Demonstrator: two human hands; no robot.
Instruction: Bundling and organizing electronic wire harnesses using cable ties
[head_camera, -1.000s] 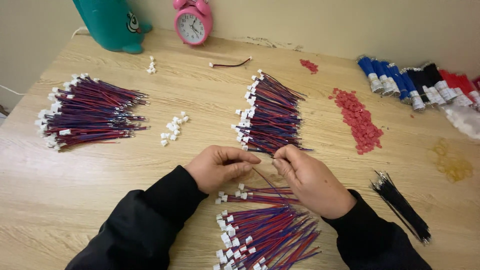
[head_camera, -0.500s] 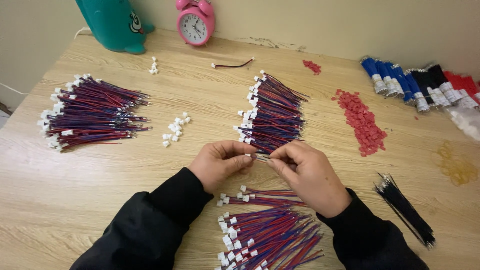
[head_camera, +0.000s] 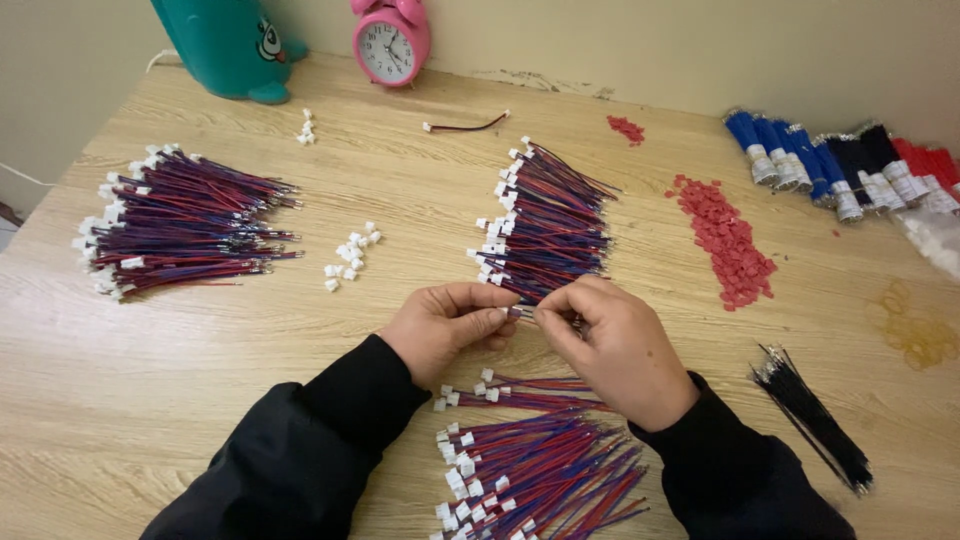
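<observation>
This looks like a home table turned into a small assembly bench where I do piecework by hand. I sit at a pale wooden table (head_camera: 200, 400) pushed against a plain cream wall, and household things stand at its back edge: a pink twin-bell alarm clock (head_camera: 391, 42) and a teal cartoon-shaped container (head_camera: 225, 45). The rest is work stock sorted into heaps: bundles of red and blue wires with white plugs (head_camera: 185, 220), loose white connector housings (head_camera: 350, 255), a spread of small red plastic pieces (head_camera: 728, 240), blue, black and red wire rolls (head_camera: 830, 165), and thin black wires (head_camera: 815, 415).
</observation>
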